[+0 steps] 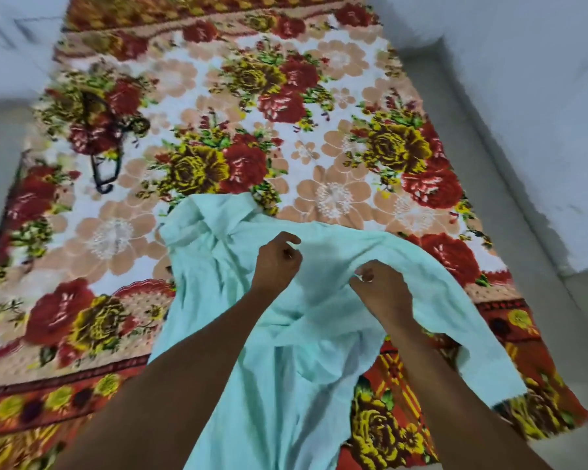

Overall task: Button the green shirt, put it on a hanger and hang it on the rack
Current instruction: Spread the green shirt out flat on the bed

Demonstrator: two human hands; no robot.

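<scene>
The green shirt lies crumpled on the flowery bed, near its front edge. The left hand and right hand each pinch its cloth, a little apart, probably to spread it flat for buttoning. A dark hanger waits further back.

Green shirt: lower hem cut off by the bottom edge; buttons too small to discern. Dark hanger on bed: blurred, outline indistinct. Both forearms partly cover the shirt front.
</scene>
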